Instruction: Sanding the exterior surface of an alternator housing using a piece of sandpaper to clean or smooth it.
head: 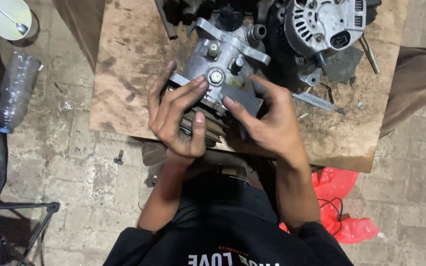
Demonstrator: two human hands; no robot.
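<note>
Gripping metal compressor (223, 74), left hand (176, 118), right hand (267, 123), red bag (343, 197) below

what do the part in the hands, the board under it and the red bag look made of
Part in the hands: seemingly cast metal, dull grey, grimy, with bolts and a flange. Board: wood, probably plywood, bare brown with dark stains. Red bag: thin plastic, glossy and crumpled.

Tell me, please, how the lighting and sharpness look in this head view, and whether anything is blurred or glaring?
In the head view the light is dim and even, with no hard glare; the grey metal housing under the left hand and right hand reads fairly sharp, the alternator catches the brightest sheen, and the clear plastic bottle and the folding stand at the left edge sit in darker, softer shadow.
</note>
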